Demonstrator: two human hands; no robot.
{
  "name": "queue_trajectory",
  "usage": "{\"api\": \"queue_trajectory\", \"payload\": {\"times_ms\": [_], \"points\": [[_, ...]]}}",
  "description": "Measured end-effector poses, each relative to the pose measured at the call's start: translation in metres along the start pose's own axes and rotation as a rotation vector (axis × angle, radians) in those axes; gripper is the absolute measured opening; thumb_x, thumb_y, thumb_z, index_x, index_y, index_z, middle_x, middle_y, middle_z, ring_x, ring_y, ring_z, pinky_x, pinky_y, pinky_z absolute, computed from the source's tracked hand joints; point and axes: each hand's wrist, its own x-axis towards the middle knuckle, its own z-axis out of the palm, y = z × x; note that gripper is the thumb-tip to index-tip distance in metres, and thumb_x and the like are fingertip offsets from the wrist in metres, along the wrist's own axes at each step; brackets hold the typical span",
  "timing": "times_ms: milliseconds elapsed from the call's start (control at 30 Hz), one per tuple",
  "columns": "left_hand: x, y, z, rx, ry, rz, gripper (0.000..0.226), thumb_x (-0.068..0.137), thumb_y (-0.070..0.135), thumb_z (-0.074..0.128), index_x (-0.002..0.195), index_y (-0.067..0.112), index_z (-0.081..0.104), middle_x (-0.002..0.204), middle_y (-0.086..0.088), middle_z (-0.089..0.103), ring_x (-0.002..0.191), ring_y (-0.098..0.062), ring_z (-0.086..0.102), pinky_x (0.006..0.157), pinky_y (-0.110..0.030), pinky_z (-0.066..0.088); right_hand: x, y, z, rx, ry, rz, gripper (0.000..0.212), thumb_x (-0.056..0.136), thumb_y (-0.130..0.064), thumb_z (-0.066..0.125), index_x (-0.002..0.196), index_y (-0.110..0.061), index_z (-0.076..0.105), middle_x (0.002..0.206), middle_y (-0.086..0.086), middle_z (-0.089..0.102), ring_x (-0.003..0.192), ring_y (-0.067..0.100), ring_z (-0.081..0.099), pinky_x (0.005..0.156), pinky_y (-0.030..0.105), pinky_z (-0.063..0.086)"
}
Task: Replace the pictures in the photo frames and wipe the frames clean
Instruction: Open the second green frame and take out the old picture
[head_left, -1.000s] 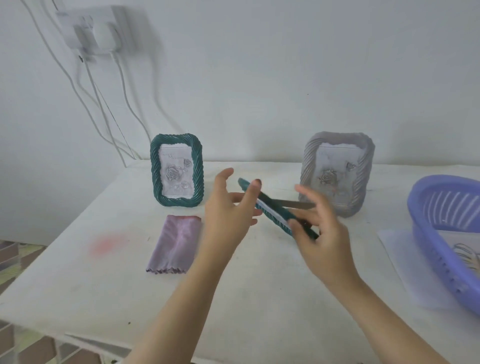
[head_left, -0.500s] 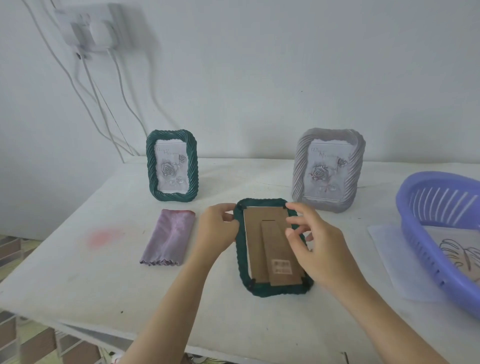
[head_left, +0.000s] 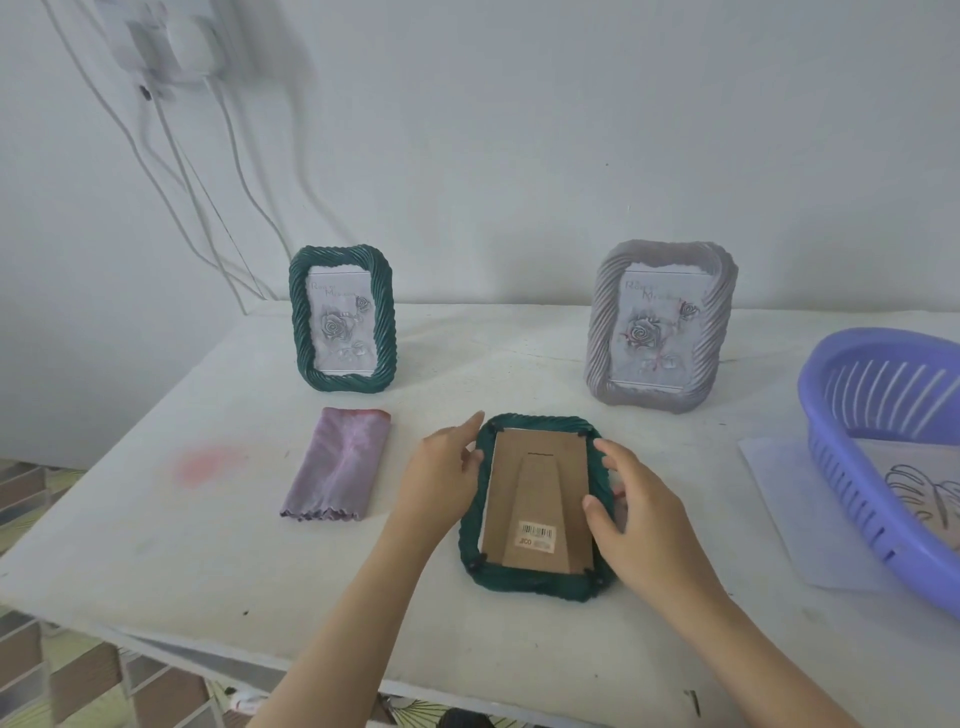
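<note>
A green twisted-rim photo frame (head_left: 535, 579) lies face down on the white table (head_left: 156, 545), its brown cardboard back (head_left: 540, 493) with a barcode sticker facing up. My left hand (head_left: 441, 473) rests against its left rim, fingers spread. My right hand (head_left: 639, 509) lies over its right rim, thumb on the cardboard back. A second green frame (head_left: 298, 312) with a rose picture stands at the back left. A grey frame (head_left: 602, 322) with the same picture stands at the back right. A folded purple cloth (head_left: 337, 470) lies left of my left hand.
A purple slatted plastic basket (head_left: 852, 467) at the right edge holds a line-drawing picture (head_left: 930, 493) and sits on a white sheet (head_left: 784, 499). White cables (head_left: 176, 156) hang from a wall socket at the top left. A pink stain (head_left: 200, 465) marks the table.
The green frame, held tilted in the air a second ago, now lies flat and face down on the table. Both hands have shifted to its side rims.
</note>
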Motion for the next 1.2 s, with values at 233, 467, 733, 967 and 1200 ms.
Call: {"api": "queue_trajectory", "payload": {"times_ms": [233,467,733,967,1200], "points": [[-0.010,-0.010,0.002,-0.029,-0.061,0.161,0.054,0.095,0.041,0.040,0.143,0.017,0.032,0.142,0.006,0.039,0.134,-0.012,0.031,0.108,-0.022,0.024,0.002,-0.001,0.001,0.026,0.001,0.009,0.058,0.085,-0.040,0.057,0.137,-0.029,0.034,0.133,-0.007,0.046,0.121,0.012,0.043,0.096,0.022,0.035],[-0.026,-0.018,0.010,0.116,-0.231,0.241,0.096,0.071,0.079,0.031,0.147,0.030,0.000,0.154,0.013,-0.002,0.142,-0.003,-0.003,0.116,-0.026,-0.005,0.012,-0.001,0.000,-0.083,-0.100,-0.034,0.087,0.073,-0.061,0.062,0.143,-0.028,0.022,0.148,-0.009,0.029,0.134,0.014,0.026,0.106,0.025,0.023],[-0.028,-0.020,0.012,0.233,-0.176,0.224,0.107,0.065,0.084,0.030,0.149,0.024,0.001,0.155,0.013,-0.002,0.138,-0.001,-0.013,0.115,-0.028,-0.010,0.020,0.002,-0.001,-0.254,-0.229,-0.060,0.102,0.064,-0.071,0.060,0.144,-0.036,0.009,0.156,-0.005,0.008,0.141,0.014,0.007,0.113,0.032,0.009],[-0.016,-0.017,0.006,0.333,-0.228,0.240,0.118,0.057,0.089,0.029,0.149,0.021,-0.001,0.156,0.009,-0.002,0.142,-0.011,-0.017,0.113,-0.036,-0.017,0.027,0.009,-0.001,-0.281,-0.258,-0.028,0.121,0.044,-0.090,0.043,0.145,-0.030,0.011,0.155,-0.008,0.010,0.141,0.013,0.011,0.115,0.033,0.011],[-0.004,-0.014,-0.001,0.395,-0.267,0.282,0.121,0.052,0.091,0.031,0.148,0.023,0.002,0.149,0.005,0.009,0.141,-0.014,-0.009,0.111,-0.039,-0.021,0.031,0.011,0.000,-0.333,-0.280,-0.014,0.132,0.034,-0.101,0.023,0.145,-0.031,0.011,0.154,-0.011,0.007,0.140,0.012,0.008,0.113,0.034,0.008]]}}
